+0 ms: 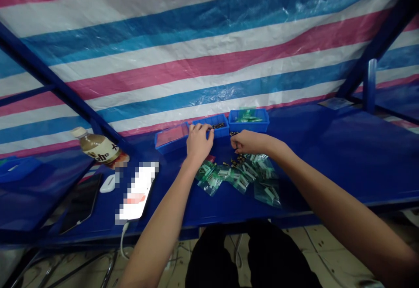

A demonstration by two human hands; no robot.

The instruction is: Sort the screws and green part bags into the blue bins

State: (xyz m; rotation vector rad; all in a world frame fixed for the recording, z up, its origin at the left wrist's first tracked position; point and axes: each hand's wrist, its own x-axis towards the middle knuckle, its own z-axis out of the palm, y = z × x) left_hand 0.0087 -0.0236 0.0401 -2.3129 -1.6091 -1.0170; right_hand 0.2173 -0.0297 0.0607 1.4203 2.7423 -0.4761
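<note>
My left hand (199, 143) rests at the left end of the middle blue bin (225, 130), fingers lightly bent and thumb apart. Small dark and brass-coloured pieces (218, 125) lie in that bin. Just in front of the right-hand bin, my right hand (250, 142) has its fingers pinched together, and whatever lies between them is hidden. More brass-coloured pieces (238, 160) are loose on the table below it. Around them are several clear green-tinted bags (240, 179) with pale slim pieces inside.
A blue bin with pink sheets (172, 135) stands left, and a blue bin with green bags (249, 124) stands right. On the left of the blue table (327, 157) are a bottle (101, 148), a lit phone (137, 192), a white case (108, 183) and a dark tablet (81, 203).
</note>
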